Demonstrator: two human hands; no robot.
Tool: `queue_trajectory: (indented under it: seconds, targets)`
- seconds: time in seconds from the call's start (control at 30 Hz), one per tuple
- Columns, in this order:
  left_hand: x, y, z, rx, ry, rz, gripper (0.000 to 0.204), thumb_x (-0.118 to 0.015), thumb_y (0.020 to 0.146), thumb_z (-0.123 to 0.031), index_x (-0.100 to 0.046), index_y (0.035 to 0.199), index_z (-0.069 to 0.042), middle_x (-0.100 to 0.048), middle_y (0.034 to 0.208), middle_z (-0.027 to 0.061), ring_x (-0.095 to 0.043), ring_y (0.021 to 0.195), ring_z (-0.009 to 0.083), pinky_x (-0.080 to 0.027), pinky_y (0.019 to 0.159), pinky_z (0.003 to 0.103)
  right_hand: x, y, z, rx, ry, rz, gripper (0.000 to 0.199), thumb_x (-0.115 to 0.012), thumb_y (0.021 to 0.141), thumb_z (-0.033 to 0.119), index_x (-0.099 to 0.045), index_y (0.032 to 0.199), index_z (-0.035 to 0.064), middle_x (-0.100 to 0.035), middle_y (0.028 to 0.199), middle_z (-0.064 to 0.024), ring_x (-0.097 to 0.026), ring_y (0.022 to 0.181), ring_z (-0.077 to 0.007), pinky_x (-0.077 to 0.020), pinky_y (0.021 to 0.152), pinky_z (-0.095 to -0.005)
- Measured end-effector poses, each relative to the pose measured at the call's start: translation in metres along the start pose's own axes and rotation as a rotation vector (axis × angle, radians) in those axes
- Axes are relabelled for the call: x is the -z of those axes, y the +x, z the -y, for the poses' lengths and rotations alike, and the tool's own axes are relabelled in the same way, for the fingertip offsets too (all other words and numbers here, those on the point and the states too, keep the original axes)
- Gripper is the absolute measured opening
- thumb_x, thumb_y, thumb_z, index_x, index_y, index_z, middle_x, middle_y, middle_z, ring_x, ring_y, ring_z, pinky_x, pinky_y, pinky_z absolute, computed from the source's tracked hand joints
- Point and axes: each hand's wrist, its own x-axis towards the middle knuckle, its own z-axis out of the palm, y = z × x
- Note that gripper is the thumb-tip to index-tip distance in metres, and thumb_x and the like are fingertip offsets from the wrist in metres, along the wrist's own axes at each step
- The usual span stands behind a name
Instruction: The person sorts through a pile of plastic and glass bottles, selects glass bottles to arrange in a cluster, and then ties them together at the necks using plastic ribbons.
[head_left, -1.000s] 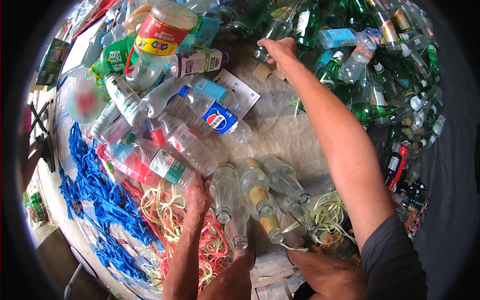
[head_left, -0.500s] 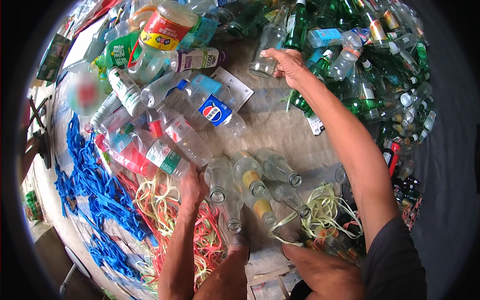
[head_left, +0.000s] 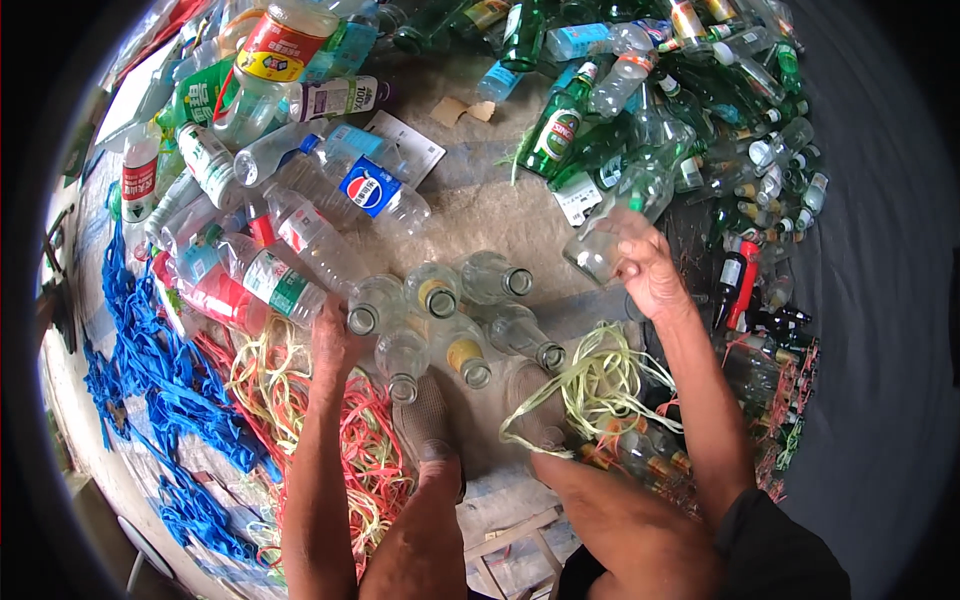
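My right hand (head_left: pixel 648 272) grips a clear glass bottle (head_left: pixel 612 228) by its base, held just above the ground to the right of a cluster of clear glass bottles (head_left: pixel 450 310) lying mouths toward me. My left hand (head_left: pixel 333 338) rests against the leftmost bottle of that cluster (head_left: pixel 372 304). My feet (head_left: pixel 425 420) sit just below the cluster.
A heap of green glass bottles (head_left: pixel 640 110) fills the upper right. Clear plastic bottles (head_left: pixel 290 220) pile at upper left. Yellow strapping (head_left: pixel 600 385) lies by my right knee, red and yellow straps (head_left: pixel 350 440) and blue straps (head_left: pixel 150 360) at left.
My right hand has drawn back from the far heap toward me, bringing a clear glass bottle down near the cluster. My left hand has stayed at the cluster's left side.
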Motion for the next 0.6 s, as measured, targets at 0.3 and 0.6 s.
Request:
queue_trajectory:
  seconds: [0.3, 0.6]
  targets:
    - [0.000, -0.018, 0.035, -0.006, 0.053, -0.036, 0.028, -0.070, 0.082, -0.005, -0.060, 0.107, 0.002, -0.063, 0.093, 0.0188, -0.063, 0.083, 0.0384, -0.052, 0.075, 0.043, 0.026, -0.082, -0.067, -0.035, 0.003, -0.015, 0.058, -0.073, 0.072, 0.008, -0.052, 0.127, 0.0055, -0.061, 0.119, -0.0049, -0.060, 0.099, -0.0164, -0.0493, 0.093, -0.0346]
    - [-0.007, -0.081, -0.009, 0.032, -0.108, -0.192, 0.021, -0.062, 0.095, -0.004, -0.064, 0.116, -0.002, -0.058, 0.093, 0.0058, -0.057, 0.082, 0.0156, -0.050, 0.073, 0.030, -0.017, -0.123, -0.104, -0.041, -0.535, 0.092, 0.065, -0.086, 0.066, 0.011, -0.054, 0.121, 0.0002, -0.062, 0.110, -0.0077, -0.061, 0.101, -0.0201, -0.0510, 0.090, -0.0360]
